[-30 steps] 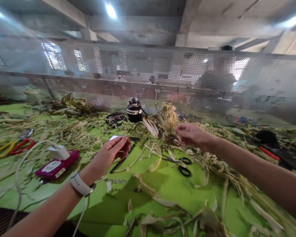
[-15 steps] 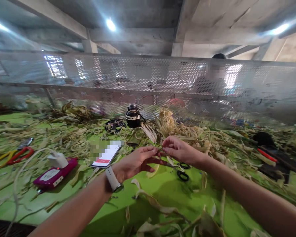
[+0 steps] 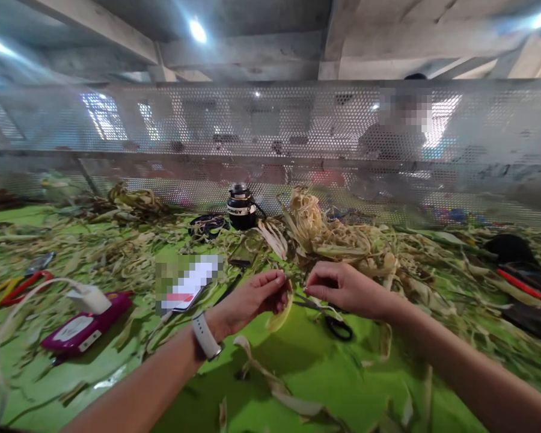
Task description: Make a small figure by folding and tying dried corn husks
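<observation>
My left hand (image 3: pixel 264 294), with a white watch on its wrist, is closed in a pinch on a pale yellow-green husk strip (image 3: pixel 280 317) that curves down below the fingers. A short gap to the right separates it from my right hand (image 3: pixel 336 284), whose thumb and fingertips are pressed together; anything between them is too small to make out. Under and beside my right hand lies a pair of scissors (image 3: pixel 338 328) with black handles, blades toward my left hand. A long curled dry husk (image 3: pixel 275 382) rests on the green tabletop (image 3: pixel 252 403) nearer to me.
A phone (image 3: pixel 192 284) and a purple power strip (image 3: pixel 88 323) with a white charger (image 3: pixel 89 298) lie on the left, near red-and-yellow-handled scissors (image 3: pixel 15 291). Behind stand a black bottle (image 3: pixel 241 208) and a husk bundle (image 3: pixel 305 210). A perforated metal screen (image 3: pixel 252 135) crosses the back; a person (image 3: pixel 392 141) is beyond it.
My hands were together at the fingertips and have drawn apart, the right one moving right. The yellow-green strip now hangs from my left hand. The view has shifted slightly.
</observation>
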Available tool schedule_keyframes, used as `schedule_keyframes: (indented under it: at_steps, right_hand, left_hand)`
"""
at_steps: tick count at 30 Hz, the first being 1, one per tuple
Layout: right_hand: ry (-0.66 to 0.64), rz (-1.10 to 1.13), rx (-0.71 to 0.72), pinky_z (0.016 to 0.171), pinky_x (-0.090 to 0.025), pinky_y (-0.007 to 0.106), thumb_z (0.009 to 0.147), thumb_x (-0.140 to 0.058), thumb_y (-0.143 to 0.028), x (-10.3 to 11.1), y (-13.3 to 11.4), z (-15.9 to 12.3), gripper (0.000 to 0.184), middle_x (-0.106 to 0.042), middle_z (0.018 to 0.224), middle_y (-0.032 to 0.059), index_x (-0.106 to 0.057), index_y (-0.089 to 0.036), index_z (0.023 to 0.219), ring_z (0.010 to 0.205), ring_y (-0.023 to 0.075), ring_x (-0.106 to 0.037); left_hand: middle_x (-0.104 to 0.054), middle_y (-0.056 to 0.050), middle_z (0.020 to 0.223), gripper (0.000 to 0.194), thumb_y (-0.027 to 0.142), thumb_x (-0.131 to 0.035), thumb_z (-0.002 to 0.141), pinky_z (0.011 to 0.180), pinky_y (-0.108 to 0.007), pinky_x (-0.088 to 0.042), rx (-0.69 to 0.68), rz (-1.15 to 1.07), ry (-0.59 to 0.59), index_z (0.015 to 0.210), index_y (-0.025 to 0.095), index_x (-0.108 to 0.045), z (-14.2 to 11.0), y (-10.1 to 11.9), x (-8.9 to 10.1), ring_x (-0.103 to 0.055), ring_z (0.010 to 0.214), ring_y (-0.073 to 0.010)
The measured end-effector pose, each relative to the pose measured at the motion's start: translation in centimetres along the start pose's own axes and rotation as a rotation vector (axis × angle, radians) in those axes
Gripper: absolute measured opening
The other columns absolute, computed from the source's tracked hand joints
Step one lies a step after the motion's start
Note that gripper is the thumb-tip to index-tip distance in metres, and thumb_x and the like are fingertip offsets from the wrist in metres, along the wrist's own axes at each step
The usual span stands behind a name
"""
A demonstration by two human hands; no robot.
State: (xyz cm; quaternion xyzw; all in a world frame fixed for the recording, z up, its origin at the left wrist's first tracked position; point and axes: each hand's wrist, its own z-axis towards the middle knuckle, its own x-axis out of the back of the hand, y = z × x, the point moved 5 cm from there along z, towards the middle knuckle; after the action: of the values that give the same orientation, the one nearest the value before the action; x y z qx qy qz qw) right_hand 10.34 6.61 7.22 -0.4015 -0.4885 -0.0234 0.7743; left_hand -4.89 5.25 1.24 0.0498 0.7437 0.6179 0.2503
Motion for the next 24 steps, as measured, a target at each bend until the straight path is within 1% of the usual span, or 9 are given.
schedule_keyframes:
  at_steps: [2,3,7,10,13,16,19,22,24]
  right_hand:
    - [0.036,-0.083,0.017,0.06,-0.039,0.022,0.087,-0.054,-0.028,0.4,-0.2,-0.2,0.018,-0.058,0.073,0.0012,-0.061,-0.014,0.078,0.065,0.0116,-0.051]
    - [0.055,-0.123,0.02,0.061,-0.039,0.023,0.087,-0.054,-0.028,0.6,-0.2,-0.2,0.018,-0.058,0.074,0.0017,-0.061,-0.015,0.077,0.066,0.012,-0.051]
    - [0.134,-0.202,0.041,0.064,-0.039,0.024,0.088,-0.054,-0.029,1.3,-0.1,-0.4,0.02,-0.058,0.075,0.0034,-0.059,-0.015,0.074,0.068,0.0136,-0.052]
    - [0.144,-0.166,0.097,0.064,-0.04,0.024,0.088,-0.054,-0.029,1.1,-0.5,-0.4,0.02,-0.057,0.074,0.0032,-0.06,-0.015,0.075,0.068,0.0134,-0.052]
    - [0.169,-0.09,0.165,0.065,-0.04,0.023,0.088,-0.055,-0.027,0.4,-1.0,-0.3,0.019,-0.056,0.073,0.0025,-0.06,-0.015,0.074,0.07,0.013,-0.052]
    - [0.212,-0.016,0.168,0.064,-0.039,0.022,0.087,-0.057,-0.025,-0.8,-0.8,-0.2,0.016,-0.054,0.072,0.0011,-0.059,-0.015,0.074,0.069,0.012,-0.051]
    - [0.201,0.042,0.077,0.061,-0.037,0.02,0.086,-0.057,-0.022,-2.5,0.2,-0.1,0.015,-0.053,0.069,-0.001,-0.057,-0.015,0.072,0.065,0.0106,-0.049]
    - [0.153,0.072,-0.004,0.057,-0.035,0.02,0.087,-0.051,-0.019,-3.7,1.0,-0.1,0.016,-0.05,0.066,-0.0023,-0.054,-0.016,0.072,0.061,0.01,-0.045]
    - [0.138,0.048,-0.013,0.057,-0.034,0.02,0.087,-0.05,-0.017,-4.0,0.9,-0.1,0.015,-0.049,0.066,-0.0023,-0.053,-0.016,0.073,0.061,0.0103,-0.044]
  left_hand:
    - [-0.055,0.003,0.062,0.03,0.042,-0.07,0.073,0.054,-0.02,-0.034,-0.019,0.073,0.029,0.076,0.014,-0.058,0.0,-0.1,0.3,-0.045,0.053,-0.0061]
    - [-0.053,0.004,0.06,0.03,0.043,-0.069,0.073,0.053,-0.021,-0.034,-0.025,0.127,0.02,0.074,0.014,-0.058,0.0,-0.1,0.2,-0.043,0.052,-0.0062]
    - [-0.051,0.004,0.059,0.033,0.048,-0.061,0.078,0.055,-0.022,-0.033,0.017,0.356,-0.129,0.076,0.014,-0.062,-0.3,-0.5,-0.6,-0.043,0.055,-0.0075]
    - [-0.051,0.003,0.062,0.035,0.048,-0.056,0.081,0.054,-0.021,-0.032,0.082,0.442,-0.243,0.082,0.014,-0.064,-0.8,-0.7,-1.4,-0.044,0.057,-0.0078]
    - [-0.051,0.002,0.064,0.035,0.047,-0.055,0.082,0.052,-0.02,-0.032,0.133,0.438,-0.34,0.084,0.014,-0.064,-1.5,-1.0,-2.2,-0.045,0.058,-0.0079]
    - [-0.051,0.002,0.064,0.034,0.047,-0.054,0.083,0.052,-0.02,-0.033,0.139,0.408,-0.387,0.083,0.014,-0.064,-2.1,-1.0,-2.8,-0.044,0.058,-0.008]
    - [-0.05,0.002,0.064,0.032,0.044,-0.054,0.084,0.053,-0.02,-0.031,0.094,0.36,-0.339,0.087,0.014,-0.064,-2.2,-0.7,-2.5,-0.044,0.058,-0.0078]
    - [-0.048,0.003,0.063,0.029,0.042,-0.056,0.083,0.053,-0.02,-0.03,-0.006,0.296,-0.181,0.085,0.013,-0.062,-1.7,-0.2,-1.4,-0.039,0.056,-0.0072]
    - [-0.047,0.003,0.062,0.028,0.041,-0.057,0.082,0.052,-0.02,-0.029,-0.055,0.29,-0.068,0.079,0.014,-0.06,-1.2,0.1,-0.6,-0.037,0.055,-0.0073]
